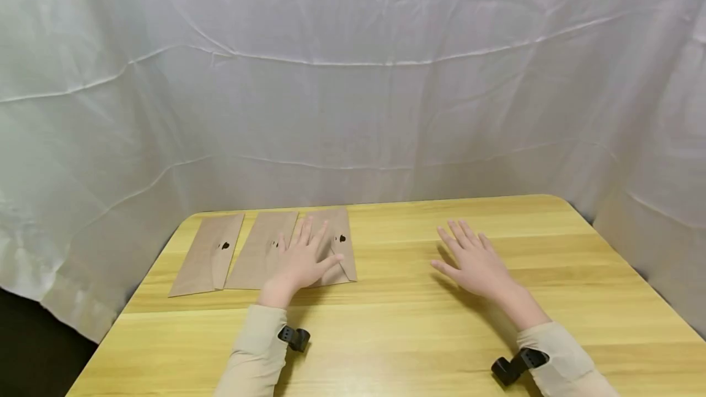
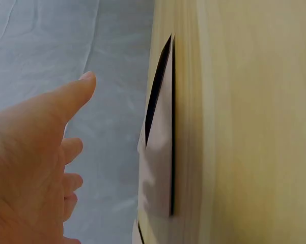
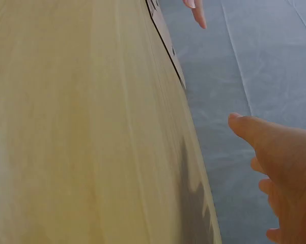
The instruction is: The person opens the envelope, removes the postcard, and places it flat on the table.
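Note:
Three brown paper envelopes lie in a row on the left half of the table. The left envelope (image 1: 206,250) and the middle envelope (image 1: 256,250) each carry a small black mark near the flap. My left hand (image 1: 300,262), fingers spread, hovers over the right envelope (image 1: 344,256) and partly hides it and the middle one. In the left wrist view a gap shows along the envelope's edge (image 2: 160,162), apart from the hand. Over the bare wood at the right, my right hand (image 1: 478,267) is held with fingers extended, holding nothing, its shadow on the table below.
The wooden table (image 1: 413,336) has rounded back corners. A pale grey curtain (image 1: 386,109) hangs behind it and along both sides. Each wrist wears a small black camera, one on the left sleeve (image 1: 256,339) and one on the right sleeve (image 1: 562,360).

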{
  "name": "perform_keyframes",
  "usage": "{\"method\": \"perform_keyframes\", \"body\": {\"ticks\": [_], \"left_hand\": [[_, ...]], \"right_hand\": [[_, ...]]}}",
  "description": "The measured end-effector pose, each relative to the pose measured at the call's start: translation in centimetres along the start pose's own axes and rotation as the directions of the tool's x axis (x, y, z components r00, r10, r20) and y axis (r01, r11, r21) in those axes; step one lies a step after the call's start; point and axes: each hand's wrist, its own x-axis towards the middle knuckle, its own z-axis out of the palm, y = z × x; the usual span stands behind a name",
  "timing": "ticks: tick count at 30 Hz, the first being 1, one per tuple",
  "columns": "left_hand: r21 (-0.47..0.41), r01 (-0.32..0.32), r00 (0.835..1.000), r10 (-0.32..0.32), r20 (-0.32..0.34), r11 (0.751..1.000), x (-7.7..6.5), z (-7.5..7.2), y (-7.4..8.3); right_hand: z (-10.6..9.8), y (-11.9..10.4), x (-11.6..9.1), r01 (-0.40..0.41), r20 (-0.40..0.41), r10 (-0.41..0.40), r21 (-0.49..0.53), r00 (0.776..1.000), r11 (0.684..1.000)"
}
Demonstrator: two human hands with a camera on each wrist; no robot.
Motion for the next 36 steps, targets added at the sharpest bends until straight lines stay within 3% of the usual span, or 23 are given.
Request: {"method": "perform_keyframes", "body": {"ticks": [5,16,25,36], "left_hand": [[0.059,0.030,0.997,-0.034,0.063,0.998,-0.1,-0.5,-1.4],[0.053,0.044,0.986,-0.052,0.161,0.998,-0.6,-0.8,-3.5],[0.098,0.007,0.956,-0.035,0.291,0.995,-0.4,-0.6,-3.0],[0.086,0.022,0.940,-0.050,0.338,0.996,-0.4,-0.5,-0.8]], "right_hand": [[0.2,-0.9,0.1,0.030,0.013,-0.030,-0.010,0.999,0.999],[1.0,-4.1,-0.1,0.166,0.025,-0.167,0.027,0.986,0.986],[1.0,-5.5,-0.5,0.294,0.044,-0.299,0.088,0.953,0.952],[1.3,-6.3,-0.8,0.344,0.098,-0.354,0.101,0.930,0.933]]}}
